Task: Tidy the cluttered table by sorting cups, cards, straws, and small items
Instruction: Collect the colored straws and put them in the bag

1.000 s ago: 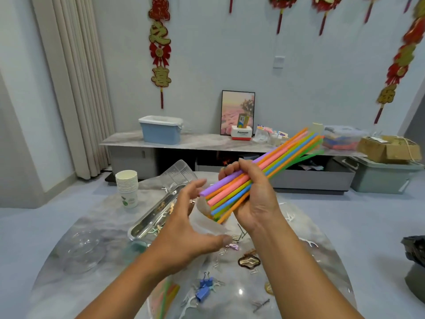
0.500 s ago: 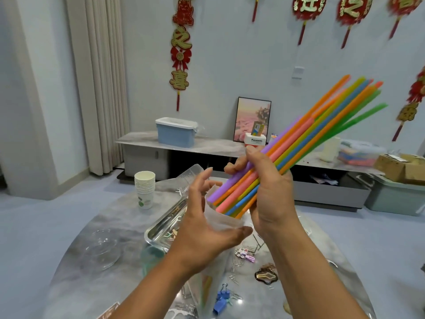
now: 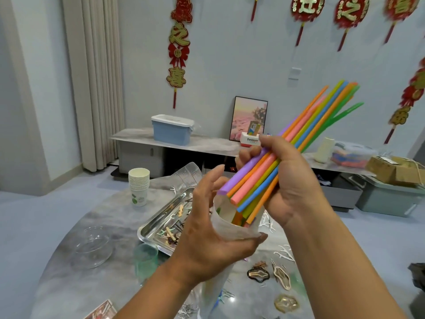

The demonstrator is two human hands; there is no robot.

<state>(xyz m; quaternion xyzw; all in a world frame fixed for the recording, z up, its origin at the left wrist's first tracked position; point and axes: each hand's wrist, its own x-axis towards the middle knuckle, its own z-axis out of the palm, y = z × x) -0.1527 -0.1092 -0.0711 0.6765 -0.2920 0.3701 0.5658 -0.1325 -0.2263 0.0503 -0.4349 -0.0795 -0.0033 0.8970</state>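
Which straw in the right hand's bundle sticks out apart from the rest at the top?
The dark green straw: its upper end splays off to the right, below the tight fan of straws held by the right hand.

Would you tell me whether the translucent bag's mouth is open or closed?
Open: the left hand holds the bag mouth wide; straw tips enter it.

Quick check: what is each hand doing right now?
Left hand: holds the bag by its open mouth.
Right hand: grips the straws.

both forearms bare, no sleeves/jewelry on hands [image 3: 287,180].
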